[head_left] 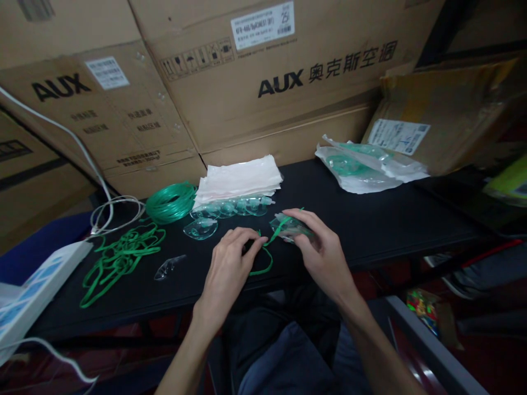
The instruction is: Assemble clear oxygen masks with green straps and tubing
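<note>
My right hand (pixel 319 249) is closed round a clear plastic mask (pixel 288 227) held just above the black table (pixel 391 219). My left hand (pixel 230 263) pinches a thin green elastic strap (pixel 263 263) that runs up to the mask and loops down toward the table's front edge. Both hands are close together near the front middle of the table.
Several clear masks (pixel 230 211) lie in a row before a stack of white plastic bags (pixel 239 178). A green tubing coil (pixel 171 202) and loose green straps (pixel 119 260) lie left. Bagged masks (pixel 362 167) sit at the back right. Cardboard boxes (pixel 255 82) wall the back.
</note>
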Motion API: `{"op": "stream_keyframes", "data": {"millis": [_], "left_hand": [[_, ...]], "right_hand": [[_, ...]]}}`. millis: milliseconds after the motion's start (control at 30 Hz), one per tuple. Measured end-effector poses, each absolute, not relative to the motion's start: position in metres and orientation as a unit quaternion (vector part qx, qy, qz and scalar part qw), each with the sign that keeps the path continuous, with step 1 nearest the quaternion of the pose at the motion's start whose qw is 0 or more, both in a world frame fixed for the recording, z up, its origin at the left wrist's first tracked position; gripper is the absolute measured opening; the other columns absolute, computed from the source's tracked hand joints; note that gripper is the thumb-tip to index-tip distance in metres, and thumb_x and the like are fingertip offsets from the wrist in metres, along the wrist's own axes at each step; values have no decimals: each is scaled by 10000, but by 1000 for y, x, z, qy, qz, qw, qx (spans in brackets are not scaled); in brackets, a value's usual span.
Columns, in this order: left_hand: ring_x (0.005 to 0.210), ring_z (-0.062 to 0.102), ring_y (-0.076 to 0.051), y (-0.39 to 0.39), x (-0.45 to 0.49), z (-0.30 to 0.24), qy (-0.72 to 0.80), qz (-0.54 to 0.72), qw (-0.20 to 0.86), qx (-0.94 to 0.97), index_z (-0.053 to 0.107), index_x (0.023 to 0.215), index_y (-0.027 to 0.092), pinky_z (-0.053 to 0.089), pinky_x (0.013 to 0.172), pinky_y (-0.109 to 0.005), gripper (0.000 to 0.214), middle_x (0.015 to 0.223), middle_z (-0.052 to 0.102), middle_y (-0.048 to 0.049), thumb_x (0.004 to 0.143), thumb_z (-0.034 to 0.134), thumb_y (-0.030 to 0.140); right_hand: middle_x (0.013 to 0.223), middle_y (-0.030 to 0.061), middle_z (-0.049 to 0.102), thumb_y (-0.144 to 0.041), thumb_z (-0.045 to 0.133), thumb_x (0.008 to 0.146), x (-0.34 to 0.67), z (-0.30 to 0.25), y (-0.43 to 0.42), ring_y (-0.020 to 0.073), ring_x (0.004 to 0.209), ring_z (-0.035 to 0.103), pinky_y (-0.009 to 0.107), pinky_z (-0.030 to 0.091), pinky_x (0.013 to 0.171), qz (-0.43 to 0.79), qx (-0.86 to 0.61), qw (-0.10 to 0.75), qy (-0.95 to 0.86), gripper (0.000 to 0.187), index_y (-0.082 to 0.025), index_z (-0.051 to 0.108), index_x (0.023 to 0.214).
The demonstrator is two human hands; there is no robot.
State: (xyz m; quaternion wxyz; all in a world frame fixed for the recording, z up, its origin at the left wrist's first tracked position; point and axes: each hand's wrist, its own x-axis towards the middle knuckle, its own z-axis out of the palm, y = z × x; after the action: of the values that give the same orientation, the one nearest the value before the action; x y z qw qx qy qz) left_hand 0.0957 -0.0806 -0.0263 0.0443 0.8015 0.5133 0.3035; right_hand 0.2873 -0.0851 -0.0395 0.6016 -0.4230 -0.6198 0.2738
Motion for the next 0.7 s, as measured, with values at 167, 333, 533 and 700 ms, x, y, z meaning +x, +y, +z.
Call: {"op": "stream_keyframes", "data": {"millis": [167,333,533,700], "left_hand": [[686,587,-144,-79,94,-26,530,317,78,783,706,1002,232,480,687,-266,87,906,747,0,928,661,223],[699,652,-143,-81,92,-25,535,412,99,731,694,1195,253,538,774,-276,288,910,788,9,907,705,270],[1017,729,-204,-86,91,-24,521,508,96,679,761,928,238,549,943,-345,96,1067,791,-24,908,713,319],[981,761,-205,-90,95,-27,511,567,130,632,686,923,198,590,855,-315,143,1023,799,-50,928,693,341]], "right_hand": [[1269,64,676,-206,498,952,289,-36,-88,223,1240,614,350,516,1015,318,-401,599,-616,329,-251,727,1184],[1263,67,690,-276,524,989,287,-36,-86,224,1261,609,359,507,1050,326,-402,602,-608,280,-259,740,1167],[1336,92,625,-319,620,959,286,-40,-83,224,1251,619,324,572,973,357,-401,592,-601,259,-253,721,1189],[1369,97,599,-325,682,917,284,-40,-82,231,1266,613,306,596,941,364,-408,595,-589,275,-254,730,1179]]}}
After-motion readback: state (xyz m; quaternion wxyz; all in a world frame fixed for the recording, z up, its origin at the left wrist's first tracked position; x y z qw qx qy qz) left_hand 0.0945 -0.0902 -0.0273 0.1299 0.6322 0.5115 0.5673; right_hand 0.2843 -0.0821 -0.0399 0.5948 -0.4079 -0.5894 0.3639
